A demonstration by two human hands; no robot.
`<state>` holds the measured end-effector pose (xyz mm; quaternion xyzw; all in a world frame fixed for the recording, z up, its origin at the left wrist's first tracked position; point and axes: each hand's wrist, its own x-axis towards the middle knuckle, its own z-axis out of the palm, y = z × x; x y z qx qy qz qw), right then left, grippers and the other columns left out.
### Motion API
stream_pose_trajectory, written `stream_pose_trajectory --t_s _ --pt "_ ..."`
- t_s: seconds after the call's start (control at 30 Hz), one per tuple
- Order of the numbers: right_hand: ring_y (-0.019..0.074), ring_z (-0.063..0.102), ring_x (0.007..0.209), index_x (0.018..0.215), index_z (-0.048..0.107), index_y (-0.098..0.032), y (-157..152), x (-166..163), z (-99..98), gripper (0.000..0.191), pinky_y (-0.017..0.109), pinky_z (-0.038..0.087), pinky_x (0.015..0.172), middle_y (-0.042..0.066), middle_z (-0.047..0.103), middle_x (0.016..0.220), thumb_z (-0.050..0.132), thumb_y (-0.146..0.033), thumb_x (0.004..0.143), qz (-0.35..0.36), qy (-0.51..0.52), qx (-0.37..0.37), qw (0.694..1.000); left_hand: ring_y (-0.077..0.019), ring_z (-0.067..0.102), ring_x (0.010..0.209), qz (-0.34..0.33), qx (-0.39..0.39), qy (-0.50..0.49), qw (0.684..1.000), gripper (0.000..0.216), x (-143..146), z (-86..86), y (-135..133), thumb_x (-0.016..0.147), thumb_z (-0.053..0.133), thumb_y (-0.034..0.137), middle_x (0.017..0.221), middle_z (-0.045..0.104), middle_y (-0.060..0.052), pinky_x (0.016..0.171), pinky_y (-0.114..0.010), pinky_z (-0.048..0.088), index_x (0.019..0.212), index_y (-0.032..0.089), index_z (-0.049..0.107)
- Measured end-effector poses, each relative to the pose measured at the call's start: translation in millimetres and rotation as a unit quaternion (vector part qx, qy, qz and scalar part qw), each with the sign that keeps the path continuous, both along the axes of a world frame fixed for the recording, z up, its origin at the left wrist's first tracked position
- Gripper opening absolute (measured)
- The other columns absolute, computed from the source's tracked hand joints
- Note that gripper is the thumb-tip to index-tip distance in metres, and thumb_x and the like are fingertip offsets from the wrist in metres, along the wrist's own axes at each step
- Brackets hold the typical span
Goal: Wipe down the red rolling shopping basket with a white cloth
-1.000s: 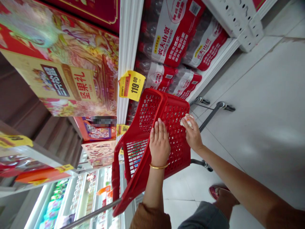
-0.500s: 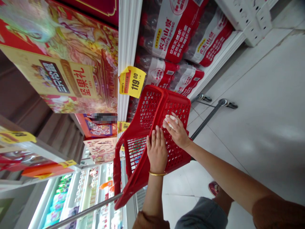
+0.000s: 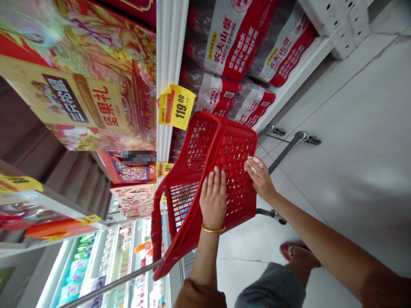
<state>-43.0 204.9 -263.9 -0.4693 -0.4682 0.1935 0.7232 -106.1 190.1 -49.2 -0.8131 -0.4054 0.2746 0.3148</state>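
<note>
A red plastic shopping cart [image 3: 239, 171] with perforated walls fills the middle of the view, which is turned sideways. My left hand [image 3: 213, 199], with a gold bracelet at the wrist, lies flat on the cart's red rim, fingers stretched out side by side and holding nothing. Bunched under the fingers of my right hand [image 3: 263, 182] is a white cloth [image 3: 254, 161], pressed against the perforated side close to its lower edge. Part of the cloth is hidden by the fingers.
Shrink-wrapped water bottles [image 3: 236, 42] stand on a white shelf [image 3: 171, 38] beyond the cart. A yellow price tag [image 3: 176, 107] hangs near its rim. Gift boxes [image 3: 96, 81] are stacked at left. Cart wheels [image 3: 311, 139] rest on pale floor tiles [image 3: 362, 141]; a shoe [image 3: 290, 250] is below.
My right hand has slid the white cloth from near the rim across the perforated side, to the right. My left hand stays on the rim, nearly still.
</note>
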Motion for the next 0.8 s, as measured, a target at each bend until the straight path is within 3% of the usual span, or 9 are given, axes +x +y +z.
stream_pose_trajectory --t_s 0.07,0.13,0.3,0.4,0.57,0.8 --pt "0.0245 0.038 0.137 0.146 0.032 -0.030 -7.2 2.7 -1.3 0.057 0.052 0.042 0.110 0.010 0.049 0.139 0.038 -0.006 0.094 0.000 0.011 -0.019 1.000 -0.0216 0.017 0.144 -0.004 0.001 0.001 1.000 0.056 0.3 -0.2 -0.2 0.092 0.034 0.008 0.153 0.024 -0.011 0.118 -0.042 0.026 0.148 0.014 0.026" --pt "0.0254 0.037 0.137 0.145 0.033 -0.031 -11.8 3.7 9.4 0.058 0.052 0.043 0.108 0.010 0.046 0.142 0.040 -0.006 0.094 -0.006 0.029 -0.028 0.999 -0.0211 0.016 0.144 -0.007 0.002 0.000 1.000 0.056 0.5 -0.6 -0.3 0.092 0.033 0.008 0.153 0.025 -0.011 0.118 -0.041 0.025 0.148 0.013 0.025" --pt "0.0254 0.036 0.138 0.147 0.029 -0.031 -1.4 -3.6 66.1 0.061 0.053 0.039 0.112 0.008 0.047 0.141 0.045 -0.007 0.093 0.015 0.035 0.033 0.999 -0.0194 0.017 0.144 -0.004 0.001 -0.011 1.000 0.057 0.4 -2.1 0.3 0.094 0.033 0.011 0.153 0.027 -0.010 0.119 -0.040 0.021 0.149 0.013 0.020" --pt "0.0251 0.031 0.141 0.146 0.030 -0.030 12.2 -9.6 83.6 0.057 0.054 0.037 0.114 0.006 0.049 0.140 0.045 -0.012 0.095 0.015 0.026 0.028 0.999 -0.0188 0.014 0.145 -0.005 0.004 -0.008 1.000 0.056 0.4 -2.7 0.8 0.095 0.032 0.012 0.153 0.026 -0.010 0.120 -0.038 0.018 0.149 0.011 0.018" --pt "0.0217 0.040 0.136 0.143 0.037 -0.028 19.4 -8.6 68.8 0.051 0.048 0.035 0.116 0.005 0.054 0.135 0.043 -0.011 0.095 0.025 -0.003 0.053 0.998 -0.0196 0.015 0.144 0.001 -0.001 -0.009 1.000 0.057 -1.7 -3.2 0.8 0.093 0.032 0.010 0.153 0.024 -0.010 0.120 -0.039 0.019 0.149 0.012 0.018" --pt "0.0232 0.032 0.140 0.141 0.041 -0.027 11.0 -9.4 39.3 0.051 0.048 0.039 0.114 0.006 0.054 0.134 0.048 -0.010 0.093 0.025 0.004 0.044 0.999 -0.0204 0.023 0.143 0.020 -0.009 -0.010 1.000 0.058 -1.6 -2.6 -0.1 0.093 0.033 0.009 0.153 0.024 -0.011 0.119 -0.041 0.022 0.149 0.013 0.018"
